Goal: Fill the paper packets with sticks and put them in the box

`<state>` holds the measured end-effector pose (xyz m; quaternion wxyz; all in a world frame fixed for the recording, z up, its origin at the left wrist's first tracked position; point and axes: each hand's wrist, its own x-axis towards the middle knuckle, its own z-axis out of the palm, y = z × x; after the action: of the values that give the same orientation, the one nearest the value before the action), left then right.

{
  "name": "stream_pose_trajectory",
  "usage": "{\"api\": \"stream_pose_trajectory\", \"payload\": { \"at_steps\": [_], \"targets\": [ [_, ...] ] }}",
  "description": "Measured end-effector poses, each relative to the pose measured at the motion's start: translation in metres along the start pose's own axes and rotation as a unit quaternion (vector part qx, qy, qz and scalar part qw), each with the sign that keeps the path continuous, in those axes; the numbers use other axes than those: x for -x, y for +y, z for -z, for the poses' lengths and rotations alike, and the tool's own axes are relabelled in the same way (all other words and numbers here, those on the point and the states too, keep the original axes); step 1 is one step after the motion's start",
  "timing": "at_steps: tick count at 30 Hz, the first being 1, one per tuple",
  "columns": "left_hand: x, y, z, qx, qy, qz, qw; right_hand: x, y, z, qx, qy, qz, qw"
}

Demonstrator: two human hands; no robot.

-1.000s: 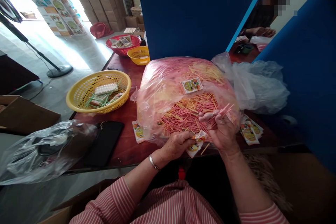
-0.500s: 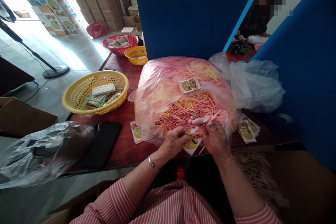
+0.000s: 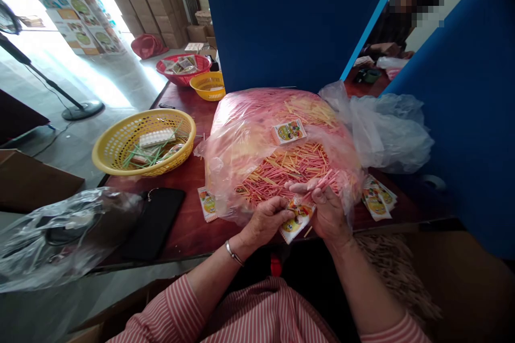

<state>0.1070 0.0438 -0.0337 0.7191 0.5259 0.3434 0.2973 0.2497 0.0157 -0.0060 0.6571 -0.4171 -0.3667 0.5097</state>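
Note:
My left hand [image 3: 267, 220] pinches the edge of a printed packet [image 3: 296, 220] at the front of the table. Beside it my right hand [image 3: 328, 211] is closed around a small bunch of pink sticks [image 3: 328, 179], its fingers against the packet's upper right side. Just beyond both hands lies a big clear plastic bag [image 3: 233, 144], open on top, full of pink and yellow sticks [image 3: 281, 169]. Another printed packet [image 3: 288, 132] rests on the bag. More packets [image 3: 377, 198] lie right of the bag, and one [image 3: 208, 203] sticks out at its left.
A yellow basket [image 3: 102, 144] with green sticks stands left, near a black case [image 3: 155, 222] and a plastic-wrapped bundle [image 3: 72, 230]. Smaller yellow [image 3: 197, 88] and red baskets [image 3: 164, 67] are behind. Blue panels [image 3: 289, 21] rise at the back; a person [image 3: 396, 27] sits beyond the gap.
The packet between my hands now shows more of its printed front and sits slightly higher. My hands have barely shifted. Beyond the gap, the person's hands now have a brownish item near them.

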Motion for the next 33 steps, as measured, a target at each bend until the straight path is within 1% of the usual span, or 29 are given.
{"api": "stream_pose_trajectory", "payload": {
  "at_steps": [4,8,10,14,18,20,23,26,30,31,32,33],
  "targets": [
    [0.000,0.001,0.001,0.018,0.010,0.013,1.000,0.002,0.008,0.004,0.005,0.012,-0.023,1.000],
    [-0.003,0.001,0.000,0.051,-0.001,0.014,0.999,0.002,0.012,0.008,0.003,-0.036,-0.066,0.997],
    [-0.006,0.000,-0.001,0.072,0.003,0.014,0.997,0.001,0.011,0.008,0.000,-0.045,-0.073,0.996],
    [-0.010,0.000,-0.004,0.115,0.028,0.028,0.993,-0.004,0.007,0.005,0.015,0.001,-0.036,0.999],
    [-0.013,-0.001,-0.008,0.127,0.045,0.037,0.990,-0.008,0.010,0.004,0.020,0.036,-0.003,0.999],
    [-0.014,-0.002,-0.009,0.135,0.040,0.028,0.990,-0.008,0.012,0.004,0.024,0.035,0.005,0.999],
    [-0.015,-0.002,-0.009,0.135,0.039,0.016,0.990,-0.009,0.013,0.007,0.038,0.008,-0.008,0.999],
    [-0.016,0.001,-0.007,0.120,0.052,0.013,0.991,-0.009,0.009,0.010,0.104,-0.016,-0.018,0.994],
    [-0.016,0.008,0.000,0.098,0.063,0.004,0.993,-0.011,-0.004,0.020,0.221,-0.021,0.008,0.975],
    [-0.017,0.010,0.002,0.091,0.062,0.004,0.994,-0.012,-0.009,0.024,0.266,-0.025,0.019,0.963],
    [-0.017,0.011,0.004,0.081,0.059,0.005,0.995,-0.014,-0.015,0.028,0.330,-0.030,0.036,0.943],
    [-0.017,0.011,0.007,0.067,0.055,0.005,0.996,-0.017,-0.021,0.032,0.414,-0.038,0.057,0.908]
  ]
}}
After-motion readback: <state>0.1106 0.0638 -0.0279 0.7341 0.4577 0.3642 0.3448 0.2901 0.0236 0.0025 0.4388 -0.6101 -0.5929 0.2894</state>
